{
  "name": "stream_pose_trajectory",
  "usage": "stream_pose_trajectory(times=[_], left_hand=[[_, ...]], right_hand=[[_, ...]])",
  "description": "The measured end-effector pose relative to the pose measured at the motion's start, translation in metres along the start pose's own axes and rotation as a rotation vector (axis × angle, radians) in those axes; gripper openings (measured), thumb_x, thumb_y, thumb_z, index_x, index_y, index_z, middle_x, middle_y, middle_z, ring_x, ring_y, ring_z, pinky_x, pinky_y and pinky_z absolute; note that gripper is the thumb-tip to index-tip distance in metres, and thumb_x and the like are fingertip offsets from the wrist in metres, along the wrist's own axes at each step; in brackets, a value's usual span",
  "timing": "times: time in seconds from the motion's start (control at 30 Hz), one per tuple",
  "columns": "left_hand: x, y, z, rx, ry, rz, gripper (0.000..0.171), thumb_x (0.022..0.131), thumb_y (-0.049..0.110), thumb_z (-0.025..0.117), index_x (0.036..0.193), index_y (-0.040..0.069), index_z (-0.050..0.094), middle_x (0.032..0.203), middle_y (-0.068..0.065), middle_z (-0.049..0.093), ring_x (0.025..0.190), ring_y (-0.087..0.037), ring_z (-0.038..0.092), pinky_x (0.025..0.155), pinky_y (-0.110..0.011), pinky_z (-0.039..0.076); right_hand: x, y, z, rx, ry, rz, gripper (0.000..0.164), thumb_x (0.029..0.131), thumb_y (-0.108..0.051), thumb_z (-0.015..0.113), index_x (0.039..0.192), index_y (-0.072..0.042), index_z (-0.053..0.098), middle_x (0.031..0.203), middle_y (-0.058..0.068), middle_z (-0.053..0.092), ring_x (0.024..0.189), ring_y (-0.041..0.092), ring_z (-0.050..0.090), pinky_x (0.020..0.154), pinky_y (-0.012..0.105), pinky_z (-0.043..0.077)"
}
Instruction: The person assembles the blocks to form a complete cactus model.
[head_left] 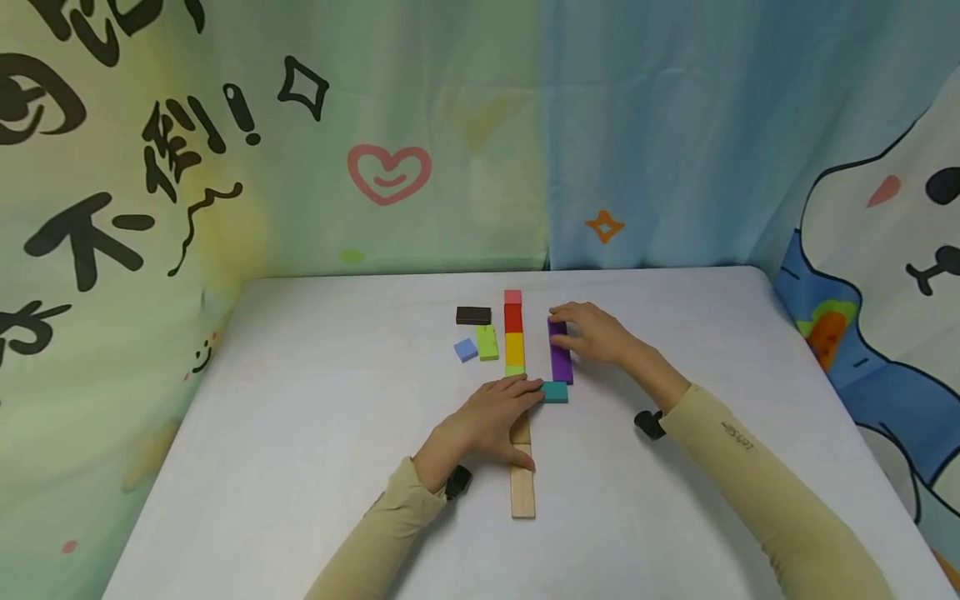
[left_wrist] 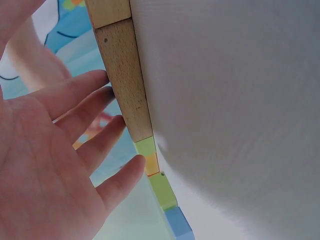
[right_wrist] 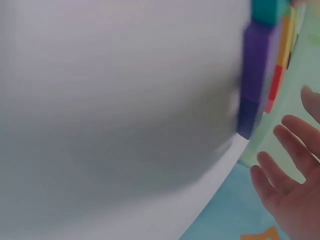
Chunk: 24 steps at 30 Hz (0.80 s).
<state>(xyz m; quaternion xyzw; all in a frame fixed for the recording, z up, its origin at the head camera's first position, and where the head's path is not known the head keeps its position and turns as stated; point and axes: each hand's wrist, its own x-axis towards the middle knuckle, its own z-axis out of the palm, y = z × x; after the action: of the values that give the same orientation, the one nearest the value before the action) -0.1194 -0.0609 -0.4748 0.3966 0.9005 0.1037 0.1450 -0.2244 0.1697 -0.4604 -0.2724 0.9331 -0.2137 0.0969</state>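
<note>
well, left to right: the left hand (head_left: 487,421), fingers relaxed and open over the wooden blocks (head_left: 522,492) mid-bench, could skew their line if its palm drifts. the right hand (head_left: 596,333), loosely open at the purple block (head_left: 562,364), might nudge it off the teal block (head_left: 556,392). white cloth covers the bench (head_left: 300,433); a cartoon curtain (head_left: 465,75) hangs beyond its far edge.

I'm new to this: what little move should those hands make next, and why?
Probably the right hand should ease away from the purple block. In the right wrist view its fingers look spread rather than gripping, and that block already appears lined up between the teal block and the dark blue block; lifting off gently might avoid knocking them askew.
</note>
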Motion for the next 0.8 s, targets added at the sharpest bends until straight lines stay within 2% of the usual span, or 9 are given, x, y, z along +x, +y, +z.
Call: stream_pose_trajectory(times=[0.07,0.17,0.3,0.43,0.63,0.8], left_hand=[[0.000,-0.001,0.001,0.002,0.001,-0.004,0.103,0.072,0.063,0.079,0.152,0.012,0.039,0.159,-0.002,0.031,0.148,-0.023,0.022,0.118,-0.040,0.024],[-0.001,-0.002,0.003,-0.002,0.001,-0.003,0.102,0.072,0.063,0.079,0.152,0.012,0.040,0.159,-0.001,0.031,0.148,-0.022,0.022,0.118,-0.040,0.024],[0.000,-0.002,0.005,-0.002,-0.001,0.006,0.102,0.072,0.063,0.078,0.152,0.012,0.039,0.160,-0.001,0.031,0.148,-0.022,0.021,0.118,-0.040,0.023],[0.001,0.001,0.004,0.011,-0.005,0.008,0.102,0.072,0.064,0.078,0.152,0.013,0.039,0.159,0.000,0.031,0.148,-0.021,0.021,0.118,-0.039,0.024],[0.001,0.002,0.002,0.024,-0.007,-0.001,0.102,0.072,0.064,0.077,0.152,0.013,0.039,0.159,0.000,0.031,0.148,-0.020,0.021,0.117,-0.038,0.024],[0.000,-0.001,0.000,0.029,-0.008,-0.014,0.102,0.072,0.064,0.077,0.153,0.014,0.038,0.160,0.001,0.031,0.149,-0.020,0.020,0.117,-0.039,0.024]], right_hand=[[0.014,-0.002,-0.001,0.024,0.021,-0.021,0.047,0.097,-0.021,0.063,0.134,0.006,0.056,0.143,0.021,0.050,0.132,0.040,0.044,0.113,0.055,0.029],[0.034,-0.006,0.000,0.041,0.003,-0.031,0.048,0.101,-0.023,0.056,0.140,0.005,0.051,0.149,0.020,0.045,0.136,0.040,0.038,0.115,0.054,0.025],[0.053,-0.009,0.004,0.073,-0.044,0.020,0.049,0.101,-0.023,0.054,0.142,0.002,0.049,0.151,0.018,0.042,0.140,0.039,0.033,0.116,0.054,0.022],[0.060,-0.008,0.011,0.070,-0.066,0.034,0.046,0.101,-0.021,0.054,0.140,0.004,0.051,0.151,0.019,0.042,0.140,0.040,0.033,0.116,0.055,0.020],[0.063,-0.007,0.013,0.063,-0.046,-0.023,0.045,0.100,-0.017,0.054,0.138,0.008,0.052,0.150,0.022,0.042,0.139,0.042,0.035,0.116,0.056,0.020],[0.068,-0.008,0.016,0.048,-0.060,-0.030,0.049,0.099,-0.020,0.055,0.140,0.007,0.050,0.152,0.021,0.039,0.140,0.042,0.033,0.116,0.056,0.020]])
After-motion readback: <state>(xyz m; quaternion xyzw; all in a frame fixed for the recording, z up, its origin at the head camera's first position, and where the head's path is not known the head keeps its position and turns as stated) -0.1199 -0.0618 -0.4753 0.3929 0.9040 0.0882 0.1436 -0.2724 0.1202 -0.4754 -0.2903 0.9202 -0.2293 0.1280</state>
